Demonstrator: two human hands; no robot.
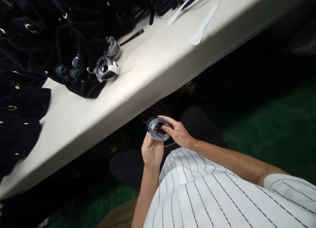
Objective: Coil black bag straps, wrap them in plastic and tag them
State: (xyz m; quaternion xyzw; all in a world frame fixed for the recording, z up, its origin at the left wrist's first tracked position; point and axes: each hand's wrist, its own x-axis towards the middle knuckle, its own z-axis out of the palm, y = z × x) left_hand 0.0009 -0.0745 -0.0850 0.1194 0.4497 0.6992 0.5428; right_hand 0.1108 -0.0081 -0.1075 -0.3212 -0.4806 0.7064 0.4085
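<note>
Beside the long, smooth cream table (148, 62), a round black coil in clear plastic (153, 132) is gripped by the left hand (152, 152) underneath and by the right hand (181, 135) across its rim; its shape is probably best kept by light, even pressure.

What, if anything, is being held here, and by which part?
A plastic-wrapped dark coil: the left grip holds its lower edge, and the right grip its right side, between outer rim and central opening.

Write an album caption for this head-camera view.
Left hand and right hand hold a plastic-wrapped dark coil beside a pale table piled with black cloth.
</note>
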